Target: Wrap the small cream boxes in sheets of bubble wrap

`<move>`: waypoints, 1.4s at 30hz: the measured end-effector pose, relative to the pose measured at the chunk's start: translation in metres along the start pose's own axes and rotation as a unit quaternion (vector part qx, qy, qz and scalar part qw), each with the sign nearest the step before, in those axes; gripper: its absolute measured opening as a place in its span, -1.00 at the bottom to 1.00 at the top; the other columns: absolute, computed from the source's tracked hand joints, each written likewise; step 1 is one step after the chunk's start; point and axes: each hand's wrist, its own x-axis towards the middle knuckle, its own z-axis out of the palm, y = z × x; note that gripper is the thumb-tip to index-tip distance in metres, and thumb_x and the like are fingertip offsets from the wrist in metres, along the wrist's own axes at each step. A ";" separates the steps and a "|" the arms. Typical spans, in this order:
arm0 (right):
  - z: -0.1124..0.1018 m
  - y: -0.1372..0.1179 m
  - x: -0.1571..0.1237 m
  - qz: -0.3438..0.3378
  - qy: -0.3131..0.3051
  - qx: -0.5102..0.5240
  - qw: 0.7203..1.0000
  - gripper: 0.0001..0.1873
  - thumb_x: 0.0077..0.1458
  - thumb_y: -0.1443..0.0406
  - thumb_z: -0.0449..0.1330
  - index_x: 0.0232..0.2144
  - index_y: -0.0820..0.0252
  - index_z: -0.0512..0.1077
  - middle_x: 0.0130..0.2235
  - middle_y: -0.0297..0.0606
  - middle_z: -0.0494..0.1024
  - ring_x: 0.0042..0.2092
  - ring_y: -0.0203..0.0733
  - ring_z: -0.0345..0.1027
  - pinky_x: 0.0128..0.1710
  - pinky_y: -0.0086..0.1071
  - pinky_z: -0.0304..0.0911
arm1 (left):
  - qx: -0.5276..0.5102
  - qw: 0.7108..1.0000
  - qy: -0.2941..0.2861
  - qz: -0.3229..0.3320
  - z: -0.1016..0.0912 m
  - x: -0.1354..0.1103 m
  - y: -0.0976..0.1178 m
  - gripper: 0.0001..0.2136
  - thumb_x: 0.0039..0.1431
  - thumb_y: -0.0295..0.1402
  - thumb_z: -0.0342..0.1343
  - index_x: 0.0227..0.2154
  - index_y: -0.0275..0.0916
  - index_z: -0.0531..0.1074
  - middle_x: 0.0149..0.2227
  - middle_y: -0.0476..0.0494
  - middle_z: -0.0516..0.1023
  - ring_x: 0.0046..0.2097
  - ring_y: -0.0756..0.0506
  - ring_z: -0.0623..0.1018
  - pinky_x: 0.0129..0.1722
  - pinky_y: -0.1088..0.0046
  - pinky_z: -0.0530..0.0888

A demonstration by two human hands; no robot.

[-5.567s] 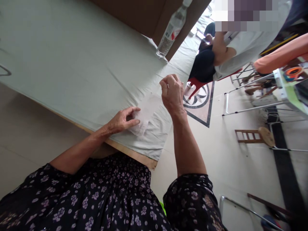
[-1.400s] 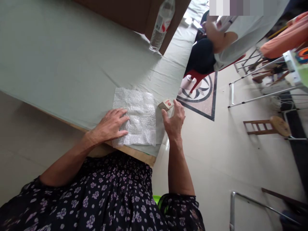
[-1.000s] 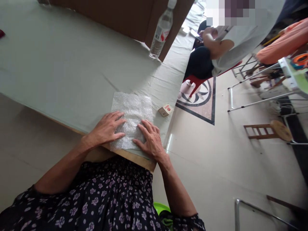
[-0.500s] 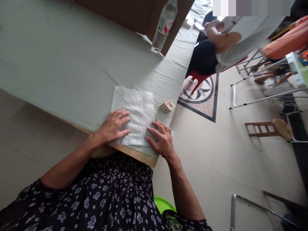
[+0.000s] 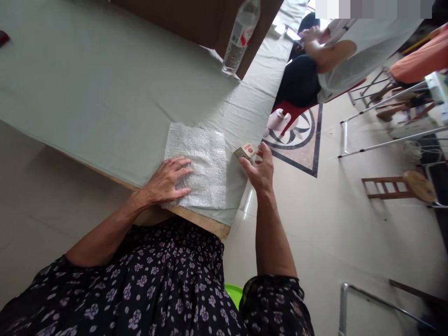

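Observation:
A square sheet of bubble wrap (image 5: 206,163) lies flat near the table's front corner. My left hand (image 5: 168,179) rests on its left part, fingers spread and palm down. A small cardboard box (image 5: 246,150) with red print sits right of the sheet, close to the table's side edge. Around the near end of this box is my right hand (image 5: 261,170), thumb and fingers apart. The thumb tip is at the box's near edge; whether the fingertips press on it is hard to tell.
A clear plastic bottle (image 5: 240,39) stands against a large brown box (image 5: 175,21) at the back of the cloth-covered table (image 5: 87,93). Beyond the right edge a person sits on a red chair (image 5: 292,112). A wooden stool (image 5: 402,186) and metal frames are farther right.
My right hand has left the bubble wrap's right edge and moved up and right to the small box. My left hand stays on the sheet. The box looks unmoved.

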 end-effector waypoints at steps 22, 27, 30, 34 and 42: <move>0.039 -0.101 -0.051 -0.146 -0.265 0.132 0.944 -0.44 0.20 0.25 0.35 0.24 0.00 0.43 0.15 -0.17 0.61 0.09 -0.03 0.53 0.11 -0.13 0.47 | -0.021 1.000 0.018 0.015 0.001 -0.001 -0.003 -0.22 0.15 -0.20 0.31 0.41 -0.29 0.22 0.40 -0.40 0.39 0.43 -0.42 0.35 0.44 -0.06 0.28; 0.039 -0.099 -0.051 -0.143 -0.258 0.145 0.944 -0.46 0.19 0.27 0.36 0.21 0.03 0.43 0.09 -0.18 0.63 0.03 -0.06 0.55 0.09 -0.16 0.47 | -0.026 0.999 0.026 0.015 0.002 -0.001 -0.006 -0.17 0.12 -0.19 0.34 0.42 -0.27 0.19 0.39 -0.42 0.39 0.42 -0.43 0.37 0.42 -0.08 0.30; 0.041 -0.100 -0.050 -0.151 -0.262 0.148 0.942 -0.47 0.21 0.28 0.35 0.21 0.02 0.44 0.15 -0.18 0.62 0.08 -0.04 0.54 0.11 -0.15 0.46 | -0.032 0.999 0.025 0.013 0.002 -0.001 -0.006 -0.15 0.11 -0.19 0.35 0.43 -0.25 0.18 0.40 -0.40 0.39 0.42 -0.44 0.36 0.43 -0.09 0.30; 0.042 -0.100 -0.048 -0.165 -0.277 0.129 0.938 -0.44 0.22 0.31 0.33 0.26 -0.02 0.41 0.18 -0.18 0.60 0.14 -0.02 0.52 0.14 -0.12 0.47 | -0.037 0.999 0.020 0.005 0.001 0.000 -0.005 -0.16 0.11 -0.20 0.35 0.42 -0.25 0.19 0.40 -0.40 0.38 0.43 -0.43 0.36 0.43 -0.08 0.29; -0.012 -0.109 -0.081 -0.281 -0.185 0.039 0.941 -0.62 0.33 0.16 0.31 0.14 0.09 0.47 0.20 -0.04 0.57 0.22 0.05 0.47 0.19 0.01 0.41 | -0.080 0.994 0.068 0.003 -0.015 -0.012 0.002 -0.25 0.23 -0.18 0.28 0.43 -0.20 0.20 0.40 -0.36 0.39 0.41 -0.38 0.39 0.41 -0.06 0.35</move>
